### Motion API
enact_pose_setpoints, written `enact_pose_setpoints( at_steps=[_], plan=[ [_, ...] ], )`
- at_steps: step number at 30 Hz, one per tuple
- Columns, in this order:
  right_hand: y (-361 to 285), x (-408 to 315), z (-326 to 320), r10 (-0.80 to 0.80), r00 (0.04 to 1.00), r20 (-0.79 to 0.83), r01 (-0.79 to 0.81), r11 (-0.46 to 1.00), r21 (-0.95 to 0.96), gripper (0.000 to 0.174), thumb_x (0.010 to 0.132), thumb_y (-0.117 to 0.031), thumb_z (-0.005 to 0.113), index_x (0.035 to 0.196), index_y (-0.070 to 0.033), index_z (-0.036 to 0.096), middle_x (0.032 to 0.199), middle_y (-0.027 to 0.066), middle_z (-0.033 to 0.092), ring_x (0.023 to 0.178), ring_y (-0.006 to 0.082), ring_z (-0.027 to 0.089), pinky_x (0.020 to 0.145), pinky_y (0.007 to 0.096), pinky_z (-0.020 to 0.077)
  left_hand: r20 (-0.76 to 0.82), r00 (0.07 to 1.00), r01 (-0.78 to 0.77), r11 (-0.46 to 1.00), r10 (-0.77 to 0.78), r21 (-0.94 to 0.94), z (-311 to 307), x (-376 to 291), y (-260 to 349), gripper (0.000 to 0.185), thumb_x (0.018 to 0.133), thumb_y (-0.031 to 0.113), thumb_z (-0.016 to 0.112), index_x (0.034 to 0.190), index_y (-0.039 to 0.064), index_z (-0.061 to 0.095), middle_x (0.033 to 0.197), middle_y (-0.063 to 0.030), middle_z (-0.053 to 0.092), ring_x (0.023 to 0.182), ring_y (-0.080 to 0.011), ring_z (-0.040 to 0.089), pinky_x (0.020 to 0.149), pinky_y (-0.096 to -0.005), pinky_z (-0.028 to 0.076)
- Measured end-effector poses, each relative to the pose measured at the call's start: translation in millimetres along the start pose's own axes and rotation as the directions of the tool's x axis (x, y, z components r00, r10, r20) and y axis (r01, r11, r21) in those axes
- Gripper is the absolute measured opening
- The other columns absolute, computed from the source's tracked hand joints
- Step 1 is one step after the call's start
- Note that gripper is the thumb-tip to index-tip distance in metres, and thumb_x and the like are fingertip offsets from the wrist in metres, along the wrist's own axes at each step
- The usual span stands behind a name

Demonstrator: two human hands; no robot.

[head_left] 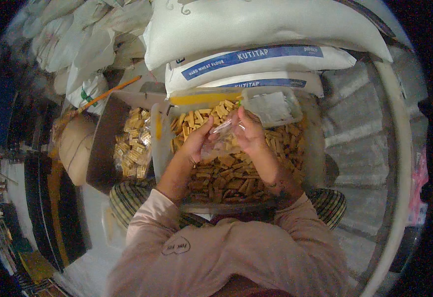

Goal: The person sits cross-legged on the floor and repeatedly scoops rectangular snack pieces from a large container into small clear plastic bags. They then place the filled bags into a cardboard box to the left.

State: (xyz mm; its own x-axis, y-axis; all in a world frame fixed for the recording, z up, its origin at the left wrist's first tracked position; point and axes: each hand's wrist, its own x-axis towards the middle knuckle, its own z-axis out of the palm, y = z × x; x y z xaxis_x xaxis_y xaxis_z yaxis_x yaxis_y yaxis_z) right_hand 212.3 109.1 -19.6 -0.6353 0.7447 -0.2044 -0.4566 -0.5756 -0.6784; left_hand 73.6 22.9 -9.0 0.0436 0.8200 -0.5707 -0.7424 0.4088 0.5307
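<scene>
Between my left hand (199,138) and my right hand (250,130) is a clear plastic bag (223,139), gripped from both sides. Both hands are above a large plastic tub (158,148) that holds many short, flat, golden-brown biscuit-like sticks (220,178). Paler sticks (198,120) are heaped toward the tub's far left. At the far right inside the tub stands a smaller translucent container (294,107) with a stack of clear or whitish plastic sheets (270,107) in it. A small green thing shows near my right fingertips. Whether the bag contains anything is hard to tell.
Left of the tub, a cardboard box (103,148) holds several clear packs of sticks (133,143). Behind stand stacked white flour sacks (264,29). An orange-handled broom (108,92) leans at the left beside a tan rounded object (77,148). A pale curved rail (398,167) borders the right.
</scene>
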Motion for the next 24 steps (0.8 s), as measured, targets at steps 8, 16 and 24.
enact_pose_setpoints(
  at_steps=[8, 16, 24],
  plan=[
    [2, -7, 1, 0.301, 0.719, 0.626, -0.433, 0.899, 0.066, 0.044, 0.079, -0.039, 0.052, 0.107, -0.004, 0.050, 0.092, 0.0069, 0.057, 0.087, 0.0171, 0.054, 0.077, 0.0339, 0.0444, 0.116, 0.981, -0.157, 0.988, 0.156, 0.002, 9, -17, -2, 0.024, 0.081, 0.022, 0.046, 0.099, 0.007, 0.050, 0.091, -0.0045, 0.055, 0.084, -0.0172, 0.051, 0.069, -0.0316, 0.043],
    [4, -12, 48, 0.204, 0.825, 0.527, 0.424, 0.394, -0.816, 0.069, 0.065, 0.003, 0.053, 0.128, -0.004, 0.027, 0.134, 0.0135, 0.023, 0.123, 0.0287, 0.023, 0.101, 0.0376, 0.0211, 0.068, 0.951, -0.300, 0.953, 0.303, -0.047, -8, -20, -11, 0.036, 0.081, 0.029, 0.048, 0.111, 0.010, 0.045, 0.107, -0.0039, 0.051, 0.098, -0.0173, 0.048, 0.083, -0.0303, 0.039],
    [49, -34, 81, 0.302, 0.734, 0.609, 0.676, -0.233, -0.699, 0.064, 0.065, -0.001, 0.048, 0.126, 0.000, 0.028, 0.131, 0.0228, 0.023, 0.123, 0.0383, 0.017, 0.102, 0.0451, 0.0127, -0.080, 0.919, -0.395, 0.887, 0.387, -0.239, -16, -46, -4, 0.023, 0.077, 0.009, 0.050, 0.100, 0.006, 0.049, 0.097, -0.0086, 0.054, 0.086, -0.0203, 0.054, 0.078, -0.0325, 0.044]
  ],
)
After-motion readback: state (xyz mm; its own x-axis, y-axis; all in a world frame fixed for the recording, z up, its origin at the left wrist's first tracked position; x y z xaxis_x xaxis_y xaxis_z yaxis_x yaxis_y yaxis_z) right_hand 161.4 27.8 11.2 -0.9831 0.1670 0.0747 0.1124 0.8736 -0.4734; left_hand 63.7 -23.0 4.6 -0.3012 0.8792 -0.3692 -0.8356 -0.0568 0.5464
